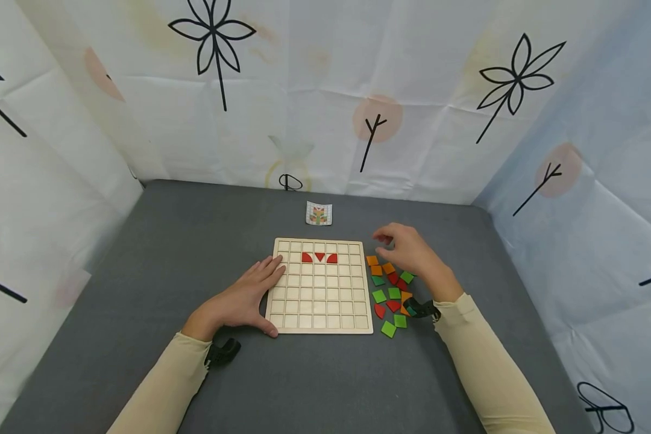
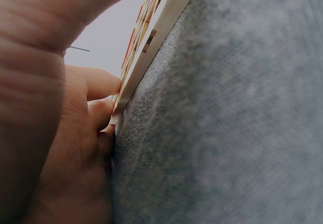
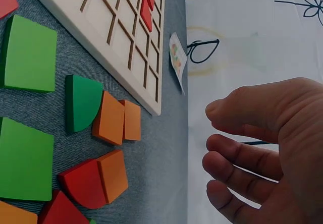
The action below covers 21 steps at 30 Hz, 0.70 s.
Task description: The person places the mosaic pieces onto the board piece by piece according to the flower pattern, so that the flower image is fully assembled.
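Note:
A pale wooden grid board (image 1: 319,307) lies flat on the table. Three red pieces sit in its second row: a quarter-circle (image 1: 307,258), a triangle (image 1: 319,257) and another quarter-circle (image 1: 332,258). My left hand (image 1: 244,295) rests along the board's left edge, fingers spread and nearly straight, thumb by the near corner. Above the loose pieces, off the board's far right corner, hovers my right hand (image 1: 409,248). In the right wrist view its fingers (image 3: 242,176) bend loosely with a gap to the thumb, and nothing is between them.
Loose green squares (image 1: 388,329), orange pieces (image 1: 372,260), red pieces (image 1: 380,311) and a dark green quarter-circle (image 3: 82,103) lie right of the board. A small printed pattern card (image 1: 319,214) lies beyond it. Patterned curtains (image 1: 325,90) border the grey table (image 1: 217,223).

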Each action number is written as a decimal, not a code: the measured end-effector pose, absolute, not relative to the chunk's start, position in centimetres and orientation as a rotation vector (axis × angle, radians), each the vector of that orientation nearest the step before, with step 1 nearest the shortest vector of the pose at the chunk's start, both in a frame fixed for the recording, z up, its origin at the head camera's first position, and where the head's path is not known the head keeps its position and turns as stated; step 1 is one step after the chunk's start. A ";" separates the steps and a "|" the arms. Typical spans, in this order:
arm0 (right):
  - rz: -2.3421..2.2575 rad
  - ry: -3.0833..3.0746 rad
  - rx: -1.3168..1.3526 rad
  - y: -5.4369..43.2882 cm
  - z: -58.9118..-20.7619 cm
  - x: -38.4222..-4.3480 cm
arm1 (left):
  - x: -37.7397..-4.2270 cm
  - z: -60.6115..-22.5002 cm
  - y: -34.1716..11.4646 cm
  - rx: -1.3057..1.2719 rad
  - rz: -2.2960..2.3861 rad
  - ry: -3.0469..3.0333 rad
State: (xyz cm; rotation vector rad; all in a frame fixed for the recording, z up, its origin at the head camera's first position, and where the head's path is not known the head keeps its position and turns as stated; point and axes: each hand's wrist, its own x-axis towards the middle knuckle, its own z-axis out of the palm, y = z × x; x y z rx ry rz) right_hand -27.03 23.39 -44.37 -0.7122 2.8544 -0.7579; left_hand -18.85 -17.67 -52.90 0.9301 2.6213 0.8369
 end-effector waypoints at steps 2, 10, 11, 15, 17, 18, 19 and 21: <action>-0.748 2.858 -0.709 23.5 -44.6 -27.0 | -18.9 -52.9 -17.7 0.930 0.828 2.621; -0.725 2.840 -0.677 24.0 -45.7 -27.0 | -18.8 -52.8 -17.6 0.931 0.832 2.622; -0.723 2.837 -0.678 24.0 -45.8 -26.9 | -18.8 -52.8 -17.6 0.927 0.836 2.619; -0.708 2.829 -0.690 24.1 -46.2 -27.0 | -18.8 -52.8 -17.6 0.921 0.840 2.616; -0.694 2.823 -0.690 24.0 -46.5 -27.0 | -18.8 -52.9 -17.6 0.925 0.835 2.619; -0.686 2.822 -0.687 24.0 -46.6 -27.1 | -18.8 -53.0 -17.6 0.927 0.827 2.621; -0.682 2.820 -0.682 24.0 -46.7 -27.1 | -18.8 -53.0 -17.6 0.931 0.825 2.625; -0.676 2.816 -0.669 23.9 -47.0 -27.2 | -18.8 -53.0 -17.7 0.932 0.825 2.627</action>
